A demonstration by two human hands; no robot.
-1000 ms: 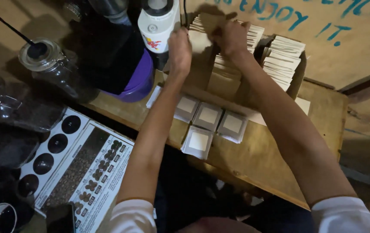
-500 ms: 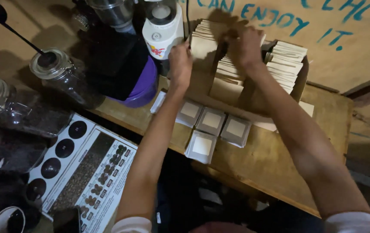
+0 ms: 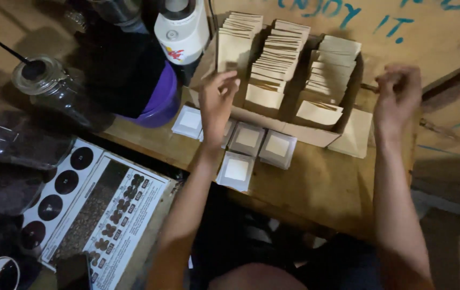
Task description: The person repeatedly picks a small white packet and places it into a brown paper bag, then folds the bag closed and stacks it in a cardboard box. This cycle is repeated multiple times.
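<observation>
Head view: the left hand (image 3: 216, 102) reaches far over the worktop (image 3: 321, 182), fingers loosely spread at the cardboard box (image 3: 308, 134) of brown sachets (image 3: 273, 59). The right hand (image 3: 399, 91) hovers right, fingers pinched together; holding anything, cannot tell.

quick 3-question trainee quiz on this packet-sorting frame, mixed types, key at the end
1. True or false: the left hand rests at the cardboard box of tan envelopes.
2. How many small white-centred square packets lie in front of the box?
3. The right hand is: A) inside the box, B) raised beside the box, C) on the glass jar.

Key: 1 true; 2 five, one partly hidden by the left hand; 3 B.
</observation>
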